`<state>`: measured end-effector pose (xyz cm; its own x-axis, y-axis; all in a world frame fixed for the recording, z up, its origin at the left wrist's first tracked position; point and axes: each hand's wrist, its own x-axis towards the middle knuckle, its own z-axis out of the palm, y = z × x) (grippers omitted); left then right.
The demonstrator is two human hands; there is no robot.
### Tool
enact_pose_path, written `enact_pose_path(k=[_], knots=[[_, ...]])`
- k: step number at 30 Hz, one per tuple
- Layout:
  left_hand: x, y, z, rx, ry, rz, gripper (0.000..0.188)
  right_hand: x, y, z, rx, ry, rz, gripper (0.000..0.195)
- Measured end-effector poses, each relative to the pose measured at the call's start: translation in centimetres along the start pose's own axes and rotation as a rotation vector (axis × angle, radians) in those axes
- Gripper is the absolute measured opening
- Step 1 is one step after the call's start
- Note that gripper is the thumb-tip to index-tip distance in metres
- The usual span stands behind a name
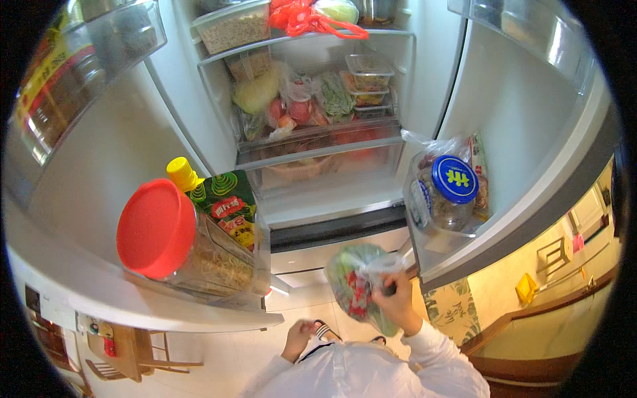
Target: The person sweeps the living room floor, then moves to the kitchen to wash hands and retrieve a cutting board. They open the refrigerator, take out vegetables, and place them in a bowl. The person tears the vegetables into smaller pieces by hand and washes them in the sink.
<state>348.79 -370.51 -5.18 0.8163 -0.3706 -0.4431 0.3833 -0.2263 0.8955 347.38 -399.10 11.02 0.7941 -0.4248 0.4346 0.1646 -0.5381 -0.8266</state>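
Observation:
My right hand (398, 301) grips the gathered neck of a clear plastic bag (343, 263). Leafy green produce and red-and-white patches show through the film. The bag hangs in front of the lower fridge front, between the two open doors. Lower and to the left, my left hand (300, 334) is near my body, its fingers partly curled and blurred; no object shows in it. Before me the fridge's lower shelf holds a pale green cabbage (256, 92), red produce in bags (300, 112), bagged leafy greens (337, 94) and stacked clear food containers (369, 74).
The left door rack carries a red-lidded jar (157, 229) and a yellow-capped pouch (229, 199). A blue-lidded jar (454, 181) stands in the right door rack (418, 248). Above are a plastic tub (234, 30) and a red bag (293, 17). A clear drawer (323, 174) sits below.

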Motion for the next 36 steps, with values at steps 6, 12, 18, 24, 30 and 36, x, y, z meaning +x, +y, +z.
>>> enact_pose_path(k=[6,12,18,24,30,36], knots=[[12.3,23.4,8.4,0.293,0.493,0.854,0.018,-5.1,1.4,-6.7,-0.208,-0.256,-0.144,0.029],[29.7,41.4,3.7,0.392,1.163,0.995,0.040,-9.3,2.0,-11.9,-0.449,-0.411,-0.314,0.026],[33.9,46.3,2.1,0.752,0.973,0.396,0.045,-13.0,2.0,-14.9,-0.593,-0.285,-0.119,0.027],[35.6,45.9,1.2,0.920,1.016,0.291,0.042,-14.5,2.2,-15.4,-0.691,-0.230,-0.041,0.031],[34.0,43.7,1.5,0.851,1.175,0.584,0.045,-12.2,0.9,-14.1,-0.602,-0.171,-0.043,0.036],[33.3,42.8,-0.4,0.287,1.184,1.117,0.054,-10.5,1.5,-12.6,-0.565,-0.260,-0.107,0.030]])
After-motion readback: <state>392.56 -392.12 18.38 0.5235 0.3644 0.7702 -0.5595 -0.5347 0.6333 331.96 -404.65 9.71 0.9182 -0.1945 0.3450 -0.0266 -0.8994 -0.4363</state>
